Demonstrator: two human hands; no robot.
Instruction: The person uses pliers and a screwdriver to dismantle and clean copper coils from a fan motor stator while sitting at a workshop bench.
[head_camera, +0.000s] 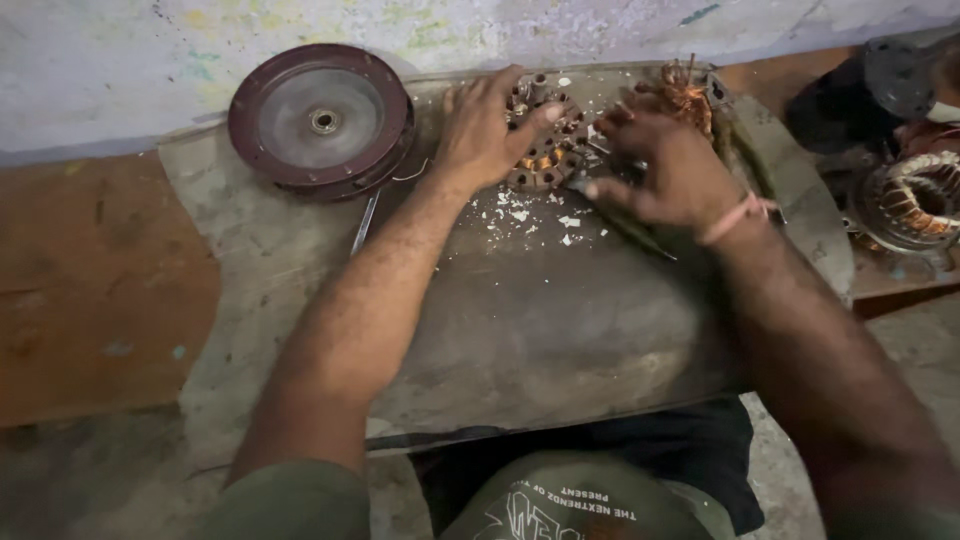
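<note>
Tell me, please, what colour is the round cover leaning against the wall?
Dark maroon round cover, grey centre; head view.

Maroon round cover, wound stator

Stator partly under hands, perhaps.

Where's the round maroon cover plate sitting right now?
In the head view, the maroon cover plate lies at the upper left of the grey work slab, against the wall, just left of the left hand that rests on the stator core.
</note>
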